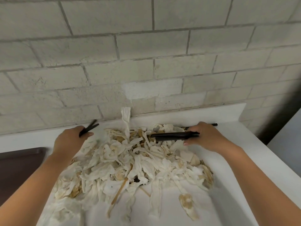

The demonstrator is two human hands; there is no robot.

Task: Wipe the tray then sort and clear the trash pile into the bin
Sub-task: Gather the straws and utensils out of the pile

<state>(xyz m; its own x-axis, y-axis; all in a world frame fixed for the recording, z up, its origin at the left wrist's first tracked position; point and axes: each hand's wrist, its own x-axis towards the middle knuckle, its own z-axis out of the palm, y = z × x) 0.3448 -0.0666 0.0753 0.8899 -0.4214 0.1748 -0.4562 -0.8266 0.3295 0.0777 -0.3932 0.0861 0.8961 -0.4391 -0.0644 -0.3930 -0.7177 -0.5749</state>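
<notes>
Pinching two black sticks (89, 128), perhaps chopsticks, in the left grip (73, 141); clutching a thicker black bundle (174, 136) in the right grip (208, 137). Between both grips, trash pile (138, 160) on the table (175, 212).

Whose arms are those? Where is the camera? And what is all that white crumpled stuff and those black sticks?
There is no machine here, just a person. The camera sits on their head and looks down, so you see their own two arms reaching out. On the white counter lies a big pile of used paper napkins, with a few thin wooden sticks mixed in. The left hand grips a pair of black sticks, probably chopsticks. The right hand has its fingers curled round a bundle of black sticks. A dark tray lies at the left, and a brick wall stands behind.
</notes>
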